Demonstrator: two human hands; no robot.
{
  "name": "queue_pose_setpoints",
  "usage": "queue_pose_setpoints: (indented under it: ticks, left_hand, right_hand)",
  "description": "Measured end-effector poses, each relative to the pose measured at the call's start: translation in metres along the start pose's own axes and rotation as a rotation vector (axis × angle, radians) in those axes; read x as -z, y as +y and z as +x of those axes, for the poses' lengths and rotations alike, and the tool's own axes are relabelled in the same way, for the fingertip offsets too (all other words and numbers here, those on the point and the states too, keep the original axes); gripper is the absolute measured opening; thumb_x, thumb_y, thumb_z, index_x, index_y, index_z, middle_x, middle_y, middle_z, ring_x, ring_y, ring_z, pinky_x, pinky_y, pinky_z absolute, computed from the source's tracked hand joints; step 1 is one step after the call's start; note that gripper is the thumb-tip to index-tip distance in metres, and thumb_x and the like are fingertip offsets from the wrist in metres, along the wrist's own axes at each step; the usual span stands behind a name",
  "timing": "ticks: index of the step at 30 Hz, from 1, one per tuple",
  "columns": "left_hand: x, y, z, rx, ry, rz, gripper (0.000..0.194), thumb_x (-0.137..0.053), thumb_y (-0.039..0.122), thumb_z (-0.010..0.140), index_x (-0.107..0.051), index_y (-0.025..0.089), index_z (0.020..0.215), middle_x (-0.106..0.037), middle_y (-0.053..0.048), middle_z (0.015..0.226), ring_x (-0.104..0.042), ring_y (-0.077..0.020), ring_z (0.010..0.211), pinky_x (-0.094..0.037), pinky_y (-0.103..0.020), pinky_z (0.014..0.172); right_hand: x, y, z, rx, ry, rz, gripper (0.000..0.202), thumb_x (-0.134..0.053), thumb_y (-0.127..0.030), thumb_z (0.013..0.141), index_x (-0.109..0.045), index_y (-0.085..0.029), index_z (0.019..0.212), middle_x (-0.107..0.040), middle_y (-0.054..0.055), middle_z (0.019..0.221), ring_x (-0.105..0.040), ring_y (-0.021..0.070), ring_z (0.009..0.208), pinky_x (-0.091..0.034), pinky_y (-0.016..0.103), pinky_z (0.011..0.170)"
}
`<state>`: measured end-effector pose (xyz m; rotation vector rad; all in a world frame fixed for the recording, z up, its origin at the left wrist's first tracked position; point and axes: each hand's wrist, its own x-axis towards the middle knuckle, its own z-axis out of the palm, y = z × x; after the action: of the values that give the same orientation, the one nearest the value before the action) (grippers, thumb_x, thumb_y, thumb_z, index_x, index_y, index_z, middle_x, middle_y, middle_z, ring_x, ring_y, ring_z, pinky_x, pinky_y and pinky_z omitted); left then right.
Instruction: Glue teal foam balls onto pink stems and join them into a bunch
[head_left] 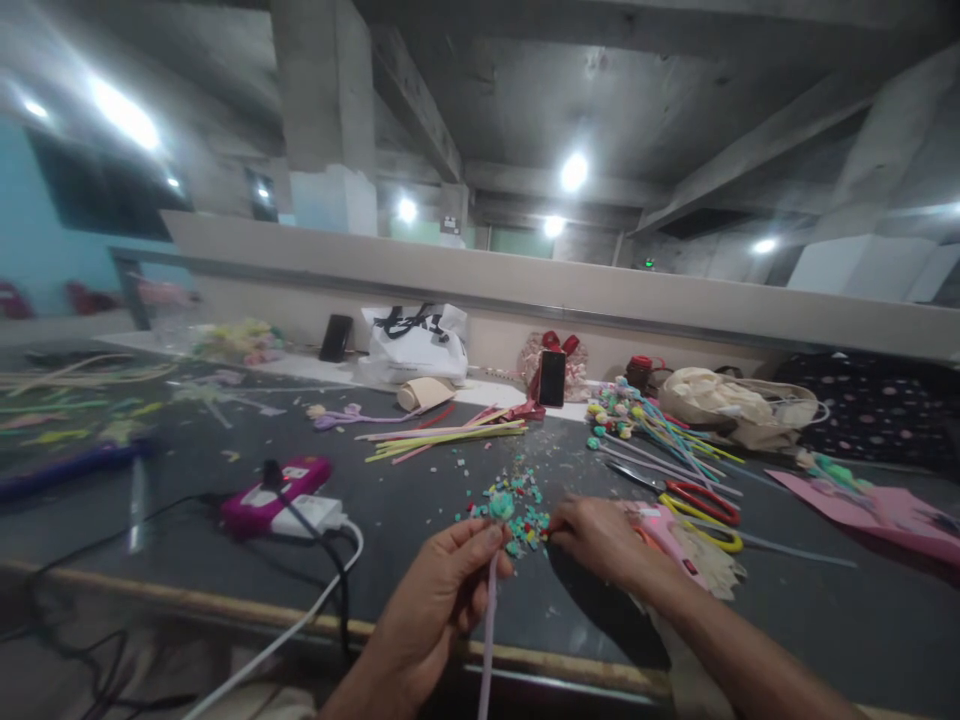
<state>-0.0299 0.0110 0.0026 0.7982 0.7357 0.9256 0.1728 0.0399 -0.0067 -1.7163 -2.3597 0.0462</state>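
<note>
My left hand (457,575) pinches a pale lilac stem (489,640) just under its round mint-green head (501,505). The stem hangs down past the table's front edge. Right of it, my right hand (592,535) has its fingers pressed together at the right side of a scatter of tiny green, red and yellow bits (529,520). Whether a bit is between those fingertips is too small to tell. A pink tool (671,545), perhaps a glue gun, lies beside my right forearm.
Scissors with red handles (701,500) and yellow handles (712,535) lie at right, near bundled stems (682,440). Loose yellow and pink strips (442,437) lie ahead. A magenta power strip (259,505) with cables is at left. A phone (552,378) stands behind.
</note>
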Motion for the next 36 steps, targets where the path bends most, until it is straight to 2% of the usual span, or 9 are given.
queue_pose_setpoints:
  ticks: [6, 11, 15, 20, 24, 32, 36]
  left_hand:
    - [0.001, -0.001, 0.000, 0.000, 0.005, 0.058, 0.019, -0.063, 0.030, 0.063, -0.058, 0.012, 0.066, -0.054, 0.004, 0.048, -0.035, 0.0014, 0.030, -0.021, -0.009, 0.031]
    - [0.000, 0.000, 0.000, -0.015, -0.003, 0.040, 0.018, -0.063, 0.030, 0.065, -0.057, 0.013, 0.066, -0.054, 0.004, 0.053, -0.038, 0.0007, 0.035, -0.020, -0.009, 0.031]
    - [0.001, -0.001, 0.002, -0.028, 0.005, 0.043, 0.018, -0.063, 0.029, 0.064, -0.055, 0.013, 0.066, -0.053, 0.004, 0.055, -0.040, 0.0001, 0.037, -0.021, -0.009, 0.031]
    - [-0.001, -0.007, 0.005, -0.001, -0.024, 0.048, 0.020, -0.061, 0.031, 0.066, -0.055, 0.012, 0.062, -0.052, 0.003, 0.053, -0.038, 0.0002, 0.037, -0.023, -0.009, 0.032]
    - [-0.005, -0.014, 0.009, 0.020, -0.047, 0.071, 0.024, -0.060, 0.035, 0.066, -0.054, 0.012, 0.061, -0.049, 0.005, 0.048, -0.037, 0.0001, 0.035, -0.024, -0.009, 0.032]
    - [-0.009, -0.028, 0.020, -0.005, -0.096, 0.046, 0.022, -0.057, 0.034, 0.069, -0.055, 0.012, 0.067, -0.050, 0.004, 0.052, -0.039, 0.0000, 0.037, -0.025, -0.009, 0.033]
    - [-0.011, -0.030, 0.021, -0.052, -0.103, 0.067, 0.019, -0.059, 0.030, 0.068, -0.054, 0.012, 0.065, -0.049, 0.005, 0.050, -0.039, -0.0003, 0.037, -0.026, -0.009, 0.034]
  right_hand:
    - [0.000, 0.002, 0.001, -0.039, 0.073, 0.092, 0.015, -0.042, -0.018, 0.076, -0.058, -0.017, 0.075, -0.061, 0.003, 0.070, -0.053, 0.0148, 0.063, -0.028, 0.023, 0.054]
    - [0.009, 0.004, -0.004, -0.030, 0.109, 0.281, 0.011, -0.043, -0.014, 0.073, -0.054, -0.017, 0.071, -0.055, -0.002, 0.062, -0.047, 0.0112, 0.056, -0.029, 0.021, 0.051]
    - [0.010, 0.000, -0.006, -0.028, 0.082, 0.495, 0.008, -0.047, -0.012, 0.070, -0.054, -0.016, 0.074, -0.055, -0.002, 0.065, -0.047, 0.0102, 0.058, -0.033, 0.020, 0.052]
    - [0.010, -0.007, -0.011, -0.049, 0.016, 0.776, 0.013, -0.047, -0.019, 0.074, -0.054, -0.015, 0.084, -0.053, -0.002, 0.065, -0.048, 0.0087, 0.055, -0.035, 0.017, 0.047]
    - [0.009, -0.013, -0.015, -0.089, 0.019, 0.898, 0.011, -0.048, -0.023, 0.074, -0.054, -0.014, 0.078, -0.048, -0.004, 0.057, -0.044, 0.0069, 0.047, -0.033, 0.016, 0.042]
    - [0.014, -0.037, -0.021, -0.046, 0.007, 0.929, 0.011, -0.050, -0.021, 0.072, -0.049, -0.016, 0.063, -0.044, -0.006, 0.051, -0.040, 0.0068, 0.045, -0.031, 0.017, 0.042]
    - [0.024, -0.047, -0.025, 0.004, 0.046, 0.735, 0.008, -0.049, -0.015, 0.071, -0.053, -0.016, 0.063, -0.048, -0.005, 0.053, -0.042, 0.0084, 0.049, -0.029, 0.018, 0.045]
